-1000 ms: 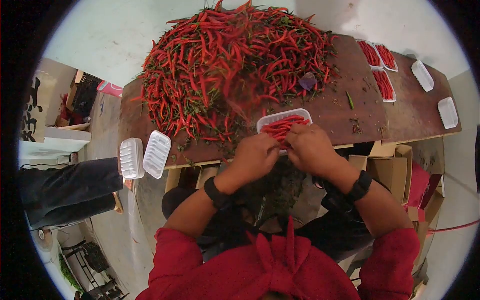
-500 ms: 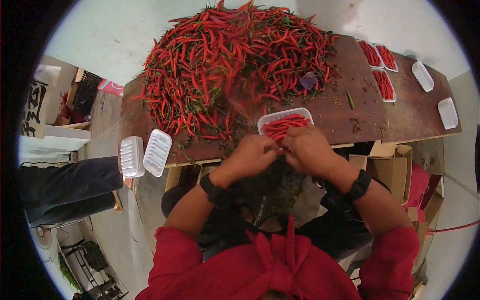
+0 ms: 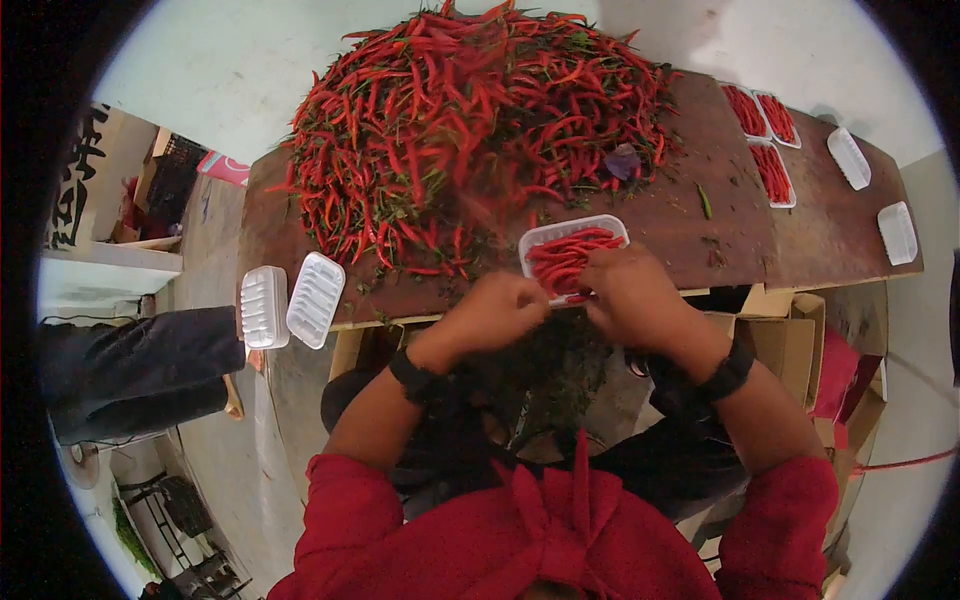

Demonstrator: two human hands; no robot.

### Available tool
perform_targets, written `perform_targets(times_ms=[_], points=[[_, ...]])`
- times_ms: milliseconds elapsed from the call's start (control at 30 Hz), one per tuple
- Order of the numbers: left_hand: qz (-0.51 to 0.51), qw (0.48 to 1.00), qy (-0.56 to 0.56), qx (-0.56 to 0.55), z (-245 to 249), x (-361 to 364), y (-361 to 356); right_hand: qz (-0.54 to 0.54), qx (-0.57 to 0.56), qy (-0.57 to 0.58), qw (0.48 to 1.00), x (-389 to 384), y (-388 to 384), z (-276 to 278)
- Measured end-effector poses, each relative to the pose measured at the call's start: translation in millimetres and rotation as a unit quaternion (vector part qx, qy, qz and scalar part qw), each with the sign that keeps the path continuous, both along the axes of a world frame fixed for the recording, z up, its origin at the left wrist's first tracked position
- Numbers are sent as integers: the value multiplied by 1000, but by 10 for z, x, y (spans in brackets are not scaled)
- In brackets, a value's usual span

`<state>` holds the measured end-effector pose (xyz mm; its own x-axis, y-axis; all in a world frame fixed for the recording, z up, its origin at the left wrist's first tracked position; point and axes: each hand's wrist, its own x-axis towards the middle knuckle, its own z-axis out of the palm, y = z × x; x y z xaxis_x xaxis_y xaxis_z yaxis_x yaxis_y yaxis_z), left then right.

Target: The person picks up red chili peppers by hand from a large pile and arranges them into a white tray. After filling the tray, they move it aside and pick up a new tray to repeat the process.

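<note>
In front of me at the table's near edge is a white plastic tray (image 3: 528,240) with red chili peppers (image 3: 572,257) lying side by side in it. My left hand (image 3: 503,312) is closed at the tray's near left corner, its fingertips curled; what they hold, if anything, cannot be made out. My right hand (image 3: 637,303) is closed too, with bent fingers over the tray's near right corner, by the ends of the peppers. Its grip is hidden. Just beyond the tray rises a large heap of red chilies (image 3: 400,130) with green stems and leaf bits.
Filled trays (image 3: 772,172) stand at the right, with white trays (image 3: 848,158) beyond them. White trays (image 3: 316,300) lie at the table's left edge, near another person's dark-clothed leg (image 3: 140,365). A green chili (image 3: 704,201) lies on the brown table (image 3: 690,235). Cardboard boxes (image 3: 785,350) sit below.
My hands have moved a little apart: the left slightly left and down, the right slightly right. More of the peppers in the tray now shows between them.
</note>
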<state>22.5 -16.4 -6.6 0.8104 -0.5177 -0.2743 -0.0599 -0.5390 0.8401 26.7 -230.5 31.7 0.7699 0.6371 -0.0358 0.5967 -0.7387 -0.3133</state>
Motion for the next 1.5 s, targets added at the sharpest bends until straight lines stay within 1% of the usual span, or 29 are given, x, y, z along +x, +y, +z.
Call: perform_targets(times_ms=[33, 67, 100, 133, 200, 233, 300, 333, 400, 567, 633, 700, 767, 833, 900, 967, 1033, 1067, 1133, 1267, 1333, 1500], points=[[5, 1000, 0, -1, 17, -10, 17, -9, -34, 12, 999, 9, 10, 19], [-14, 999, -29, 15, 39, -18, 32, -4, -35, 12, 999, 15, 7, -1], [-33, 997, -58, 31, 65, -24, 40, 1, -11, -2, 1000, 14, -11, -44], [-29, 997, -58, 29, 101, -24, 39, 5, 13, -15, 1000, 15, -20, -85], [-34, 996, -41, 76, 162, -18, 29, 6, -2, -15, 1000, 18, -13, -159], [-33, 996, -41, 75, 138, -28, 34, 4, -14, -14, 1000, 18, -9, -185], [1, 994, -100, 51, 56, -51, 48, 7, -10, -23, 1000, 14, 7, -204], [1, 994, -99, 50, 37, -51, 54, 9, -5, -31, 999, 13, 15, -216], [-7, 984, -164, 70, 13, -47, 66, 6, 2, -41, 999, 14, 30, -271], [-15, 980, -178, 88, -9, -50, 64, -4, 42, -43, 998, 22, 56, -338], [-16, 979, -180, 92, -25, -56, 61, -2, 5, -13, 1000, 31, 58, -222], [-2, 976, -207, 64, -53, -61, 65, -13, 21, -24, 999, 48, -14, -78], [-3, 977, -200, 73, -57, -48, 70, -22, 37, -34, 998, 89, -108, -55], [-5, 977, -195, 82, -37, -39, 73, -43, 17, 3, 999, 153, -199, -68], [-19, 976, -185, 113, -5, -32, 66, -33, 1, -3, 999, 171, -219, -151], [-23, 975, -190, 112, -15, -29, 54, -24, -15, -9, 1000, 162, -216, -189], [-28, 974, -193, 112, -10, -34, 46, -18, -69, 5, 997, 130, -126, -164], [-28, 976, -188, 109, 2, -36, 42, -19, -69, 5, 997, 114, -121, -175], [-29, 977, -184, 106, 3, -39, 40, -20, -24, -16, 999, 91, -113, -216], [-31, 971, -208, 110, -40, -49, 38, -25, -6, -13, 1000, 78, -110, -247], [-30, 970, -217, 108, -41, -56, 29, -20, 15, -29, 999, 88, -118, -265], [-38, 966, -227, 115, -50, -50, 7, -32, 10, -33, 999, 81, -108, -234]])
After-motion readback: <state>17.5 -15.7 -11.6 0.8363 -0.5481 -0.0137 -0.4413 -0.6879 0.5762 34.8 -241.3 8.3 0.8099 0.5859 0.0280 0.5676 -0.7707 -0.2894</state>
